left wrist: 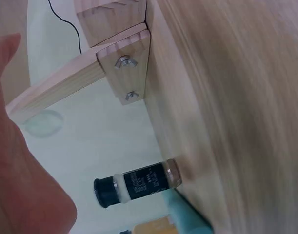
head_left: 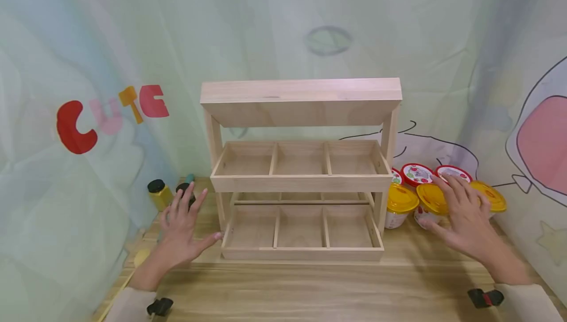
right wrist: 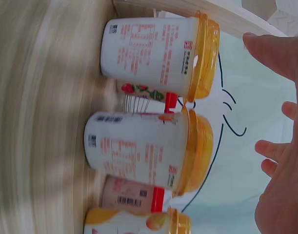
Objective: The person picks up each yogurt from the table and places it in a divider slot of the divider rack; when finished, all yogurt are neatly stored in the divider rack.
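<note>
A two-tier wooden rack (head_left: pixel 301 184) stands in the middle of the table, each tier a tray split into three compartments, with no items in them. My left hand (head_left: pixel 180 236) hovers left of the rack, fingers spread, holding nothing. Behind it are a black-capped jar (head_left: pixel 159 195) and a dark-capped spice bottle (left wrist: pixel 139 185). On the right, my right hand (head_left: pixel 465 216) is held above several plastic cups, fingers apart and grasping nothing. A yellow-lidded cup (right wrist: pixel 151 56) shows upright in the right wrist view, with red-lidded cups (head_left: pixel 416 174) behind.
A teal object (left wrist: pixel 188 214) lies by the spice bottle. The wooden table (head_left: pixel 292 287) extends in front of the rack. A printed curtain (head_left: pixel 266 31) hangs close behind and at both sides. Wing nuts (left wrist: pixel 125 62) stick out from the rack's side.
</note>
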`<state>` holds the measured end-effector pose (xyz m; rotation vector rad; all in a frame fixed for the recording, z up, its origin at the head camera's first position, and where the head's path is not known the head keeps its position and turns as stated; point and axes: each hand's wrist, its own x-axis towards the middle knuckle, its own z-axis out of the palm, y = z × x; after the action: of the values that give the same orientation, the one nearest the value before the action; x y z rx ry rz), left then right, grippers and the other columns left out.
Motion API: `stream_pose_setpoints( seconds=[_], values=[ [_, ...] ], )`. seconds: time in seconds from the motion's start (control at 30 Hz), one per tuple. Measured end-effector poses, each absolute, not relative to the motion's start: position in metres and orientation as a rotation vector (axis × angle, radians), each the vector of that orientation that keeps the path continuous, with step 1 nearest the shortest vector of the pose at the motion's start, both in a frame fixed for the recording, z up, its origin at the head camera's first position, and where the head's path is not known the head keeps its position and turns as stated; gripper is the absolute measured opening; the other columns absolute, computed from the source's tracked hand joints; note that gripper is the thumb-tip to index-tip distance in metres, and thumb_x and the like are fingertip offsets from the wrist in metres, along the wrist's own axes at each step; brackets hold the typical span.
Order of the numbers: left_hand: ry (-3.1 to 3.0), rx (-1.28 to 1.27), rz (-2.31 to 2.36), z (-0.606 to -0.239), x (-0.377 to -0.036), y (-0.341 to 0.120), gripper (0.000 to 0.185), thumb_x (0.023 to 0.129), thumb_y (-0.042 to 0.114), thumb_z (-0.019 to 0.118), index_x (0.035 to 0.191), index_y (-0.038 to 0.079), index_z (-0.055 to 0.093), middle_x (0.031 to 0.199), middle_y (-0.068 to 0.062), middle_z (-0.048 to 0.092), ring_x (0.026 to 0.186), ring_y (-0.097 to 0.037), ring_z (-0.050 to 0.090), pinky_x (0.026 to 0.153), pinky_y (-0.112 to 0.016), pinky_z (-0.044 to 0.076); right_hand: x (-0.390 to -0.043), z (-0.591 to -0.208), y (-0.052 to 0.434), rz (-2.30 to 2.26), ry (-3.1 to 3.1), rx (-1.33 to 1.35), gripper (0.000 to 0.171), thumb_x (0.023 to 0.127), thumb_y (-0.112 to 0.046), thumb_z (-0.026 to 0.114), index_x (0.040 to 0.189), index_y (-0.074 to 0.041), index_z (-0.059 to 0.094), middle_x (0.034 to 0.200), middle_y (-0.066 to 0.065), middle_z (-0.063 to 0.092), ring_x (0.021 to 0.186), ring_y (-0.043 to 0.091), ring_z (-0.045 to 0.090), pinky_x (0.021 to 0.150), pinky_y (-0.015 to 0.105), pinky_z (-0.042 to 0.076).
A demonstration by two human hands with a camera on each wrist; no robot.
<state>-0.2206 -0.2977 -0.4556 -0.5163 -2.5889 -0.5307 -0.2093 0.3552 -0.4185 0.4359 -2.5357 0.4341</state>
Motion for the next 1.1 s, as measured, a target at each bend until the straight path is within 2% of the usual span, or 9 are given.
stream_pose_setpoints(
  seconds=[0.13,0.23,0.37,0.53,0.7,0.83,0.97,1.1],
  values=[
    [-2.602,-0.519,-0.614,-0.462,-0.225,-0.295,0.109,0.091,0.061,0.076,0.173,0.033,0.011,0.184,-0.007,-0.003,0.158,-0.061,0.003,0.108,-0.088,0.009,-0.218,-0.421,0.346,0.458,-2.548,0.449,0.106,0.082,-0.042,0.087,0.168,-0.021,0.030,0.166,0.030,0.034,0.151,0.055,0.023,0.109,0.083,0.016],
    [-2.606,-0.527,-0.650,-0.467,-0.228,-0.295,0.111,0.089,0.059,0.078,0.174,0.030,0.011,0.183,-0.012,0.001,0.158,-0.062,0.003,0.107,-0.089,0.009,-0.224,-0.422,0.339,0.478,-2.575,0.458,0.105,0.081,-0.039,0.089,0.167,-0.022,0.032,0.165,0.030,0.036,0.150,0.057,0.025,0.108,0.085,0.017],
    [-2.641,-0.529,-0.713,-0.470,-0.232,-0.293,0.117,0.087,0.051,0.082,0.174,0.028,0.008,0.181,-0.019,0.004,0.158,-0.063,0.004,0.107,-0.090,0.011,-0.231,-0.421,0.332,0.449,-2.626,0.450,0.099,0.082,-0.041,0.088,0.163,-0.015,0.038,0.163,0.029,0.040,0.148,0.058,0.027,0.107,0.083,0.020],
    [-2.667,-0.545,-0.788,-0.477,-0.236,-0.289,0.122,0.083,0.042,0.086,0.174,0.023,0.007,0.179,-0.026,0.007,0.156,-0.064,0.010,0.108,-0.091,0.015,-0.240,-0.422,0.324,0.421,-2.662,0.490,0.089,0.084,-0.042,0.085,0.157,-0.010,0.045,0.158,0.026,0.048,0.145,0.056,0.033,0.105,0.080,0.024],
    [-2.641,-0.593,-0.853,-0.484,-0.238,-0.288,0.128,0.077,0.038,0.089,0.174,0.017,0.008,0.176,-0.030,0.011,0.154,-0.066,0.016,0.109,-0.089,0.017,-0.245,-0.422,0.318,0.429,-2.714,0.520,0.085,0.085,-0.042,0.084,0.156,-0.013,0.046,0.156,0.025,0.051,0.147,0.055,0.031,0.108,0.080,0.022],
    [-2.644,-0.634,-0.905,-0.486,-0.240,-0.290,0.133,0.076,0.035,0.091,0.174,0.018,0.003,0.176,-0.032,0.010,0.155,-0.066,0.015,0.111,-0.091,0.018,-0.247,-0.420,0.313,0.435,-2.771,0.506,0.085,0.086,-0.044,0.083,0.157,-0.017,0.045,0.158,0.026,0.050,0.149,0.056,0.028,0.111,0.082,0.019],
    [-2.674,-0.673,-0.988,-0.487,-0.242,-0.291,0.137,0.079,0.032,0.092,0.174,0.020,-0.005,0.178,-0.032,0.005,0.157,-0.068,0.013,0.112,-0.091,0.019,-0.249,-0.420,0.310,0.434,-2.822,0.495,0.082,0.088,-0.047,0.080,0.157,-0.016,0.048,0.159,0.029,0.050,0.150,0.056,0.027,0.112,0.083,0.018],
    [-2.663,-0.747,-1.081,-0.491,-0.244,-0.292,0.138,0.083,0.025,0.092,0.173,0.019,-0.011,0.180,-0.027,-0.001,0.156,-0.065,0.020,0.114,-0.087,0.024,-0.251,-0.423,0.309,0.423,-2.847,0.492,0.078,0.089,-0.048,0.080,0.153,-0.013,0.055,0.158,0.030,0.051,0.150,0.056,0.027,0.113,0.082,0.019]
  ],
)
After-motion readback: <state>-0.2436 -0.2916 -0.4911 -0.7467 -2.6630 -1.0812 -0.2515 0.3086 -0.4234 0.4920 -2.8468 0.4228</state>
